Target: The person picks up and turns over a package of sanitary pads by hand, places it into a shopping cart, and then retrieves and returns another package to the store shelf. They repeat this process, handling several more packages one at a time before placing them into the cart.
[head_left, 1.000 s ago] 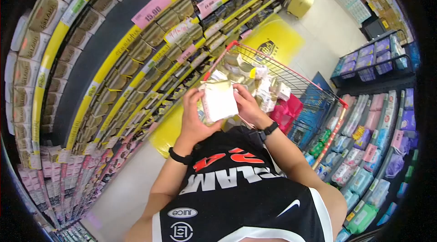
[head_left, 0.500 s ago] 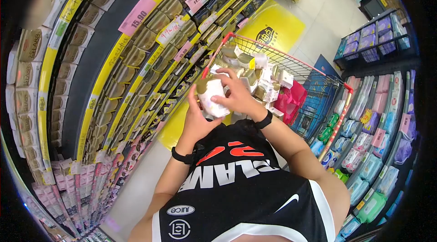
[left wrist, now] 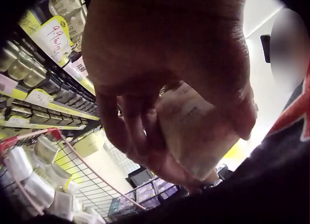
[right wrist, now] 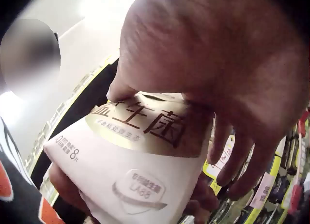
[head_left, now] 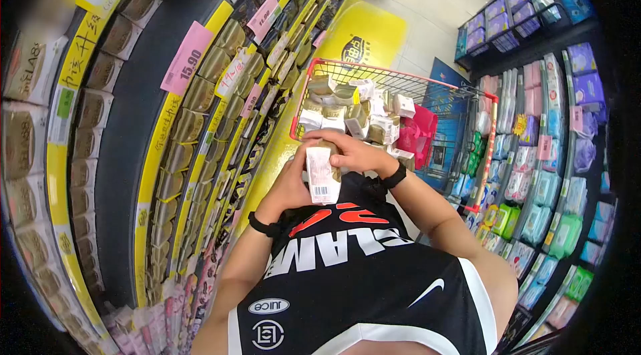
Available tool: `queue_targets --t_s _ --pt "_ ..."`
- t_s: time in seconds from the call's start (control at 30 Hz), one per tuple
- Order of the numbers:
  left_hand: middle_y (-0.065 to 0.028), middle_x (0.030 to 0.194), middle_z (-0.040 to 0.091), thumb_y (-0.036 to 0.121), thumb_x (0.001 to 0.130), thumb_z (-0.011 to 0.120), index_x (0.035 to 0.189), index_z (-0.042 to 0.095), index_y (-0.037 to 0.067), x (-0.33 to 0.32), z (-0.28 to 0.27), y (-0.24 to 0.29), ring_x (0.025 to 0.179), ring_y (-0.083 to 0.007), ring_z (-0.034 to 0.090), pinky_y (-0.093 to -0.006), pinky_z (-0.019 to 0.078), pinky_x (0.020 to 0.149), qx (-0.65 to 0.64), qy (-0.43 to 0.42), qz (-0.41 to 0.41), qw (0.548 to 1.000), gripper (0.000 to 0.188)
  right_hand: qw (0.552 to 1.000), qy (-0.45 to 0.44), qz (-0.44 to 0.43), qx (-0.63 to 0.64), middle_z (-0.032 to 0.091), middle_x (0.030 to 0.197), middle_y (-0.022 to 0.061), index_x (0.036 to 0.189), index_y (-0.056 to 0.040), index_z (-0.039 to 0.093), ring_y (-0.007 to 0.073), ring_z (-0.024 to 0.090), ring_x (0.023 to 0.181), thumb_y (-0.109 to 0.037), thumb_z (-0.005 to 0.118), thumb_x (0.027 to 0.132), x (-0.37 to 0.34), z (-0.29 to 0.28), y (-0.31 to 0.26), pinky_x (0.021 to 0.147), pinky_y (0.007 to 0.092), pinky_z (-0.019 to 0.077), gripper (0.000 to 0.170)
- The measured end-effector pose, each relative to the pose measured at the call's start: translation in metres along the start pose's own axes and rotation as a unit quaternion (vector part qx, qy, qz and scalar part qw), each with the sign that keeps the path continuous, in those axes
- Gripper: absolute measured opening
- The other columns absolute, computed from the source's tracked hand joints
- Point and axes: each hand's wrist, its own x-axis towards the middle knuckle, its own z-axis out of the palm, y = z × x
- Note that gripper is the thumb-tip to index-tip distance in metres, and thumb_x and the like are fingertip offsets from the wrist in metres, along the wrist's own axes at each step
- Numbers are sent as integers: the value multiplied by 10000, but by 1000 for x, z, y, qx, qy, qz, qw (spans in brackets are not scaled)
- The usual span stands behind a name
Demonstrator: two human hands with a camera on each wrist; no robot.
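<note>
Both hands hold a white-and-gold pack of sanitary pads (head_left: 322, 178) in front of the black jersey. Its narrow side with a barcode faces up in the head view. The left hand (head_left: 290, 185) grips its left side, while the right hand (head_left: 357, 155) holds its top and right side, thumb against it. In the right wrist view, the pack (right wrist: 131, 170) shows printed lettering and "LA88" below the right hand (right wrist: 208, 49). From the left wrist, the left hand (left wrist: 164, 40) arches over the pack (left wrist: 189, 122), thumb on one edge.
Just beyond the hands stands a wire shopping cart (head_left: 394, 73), holding several similar packs (head_left: 357, 118) and a pink bag (head_left: 422, 135). Shelves with price tags (head_left: 187, 58) line the left. More shelves of wrapped packages (head_left: 567, 238) curve along the right. A yellow floor sticker (head_left: 374, 28) lies ahead.
The pack has been turned from its broad white face to its barcode side. The right hand shifted over it half a second ago and has come lower with it. The head view has swung.
</note>
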Motion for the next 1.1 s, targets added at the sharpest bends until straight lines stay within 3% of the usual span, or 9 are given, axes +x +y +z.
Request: queue_targets --t_s 0.1,0.2,0.3,0.4,0.5,0.7,0.83,0.97,1.1 --pt "-173 1007 705 234 604 930 1407 430 82 14 -18 -15 968 -344 713 -390 555 810 8 -21 6 1000 958 994 37 83 59 602 1249 107 1324 4 530 194 550 1163 -676 603 879 11 6 5 1014 356 433 816" --pt "-161 859 706 278 608 929 1398 475 79 21 -25 -50 847 -324 726 -385 554 728 91 0 -14 996 933 966 233 109 -7 645 1108 75 1237 5 597 148 580 1050 -437 708 872 12 14 18 942 322 474 584" --pt "-77 631 511 241 793 816 1436 423 61 28 -38 -49 517 -216 501 -342 422 543 59 8 -69 996 775 891 417 157 -84 652 1047 58 1162 -2 632 137 594 995 -298 702 907 -3 4 61 894 317 492 396" --pt "-54 606 420 200 851 756 1412 427 51 35 -49 -69 503 -183 415 -322 367 520 -6 8 -23 1000 667 820 538 172 87 665 1057 46 1120 -35 647 133 611 937 -287 534 1028 -34 -16 107 808 322 505 292" --pt "-41 613 429 177 851 748 1357 467 43 42 -66 -70 536 -168 442 -317 383 537 -2 -3 -1 1000 594 707 575 189 366 679 1140 64 1272 -70 589 205 678 976 -457 472 1039 -63 -24 117 863 364 552 467" --pt "-29 619 421 142 838 747 1269 537 33 50 -82 -81 556 -154 443 -305 390 552 -22 45 13 999 492 618 667 249 335 683 1101 32 1238 -159 617 208 672 917 -737 522 891 -125 -54 181 701 402 555 681" --pt "25 657 408 61 860 718 1251 557 43 50 -86 -72 616 -88 421 -247 388 629 -25 62 -14 998 423 612 645 200 411 694 1164 29 1231 -193 651 241 668 1031 -704 410 956 -149 -92 234 895 442 554 628" --pt "24 673 416 80 871 721 1243 558 42 48 -89 -68 632 -90 430 -252 381 623 -31 99 9 995 408 644 660 174 347 658 1257 82 1292 -111 592 286 636 1118 -510 493 1017 -146 -113 256 988 417 519 495" --pt "-10 617 468 127 842 754 1154 600 40 50 -97 -66 554 -122 462 -290 398 550 2 129 0 992 358 565 724 132 373 629 1257 97 1301 -65 554 274 612 1139 -327 630 989 -122 -124 259 975 405 533 415"
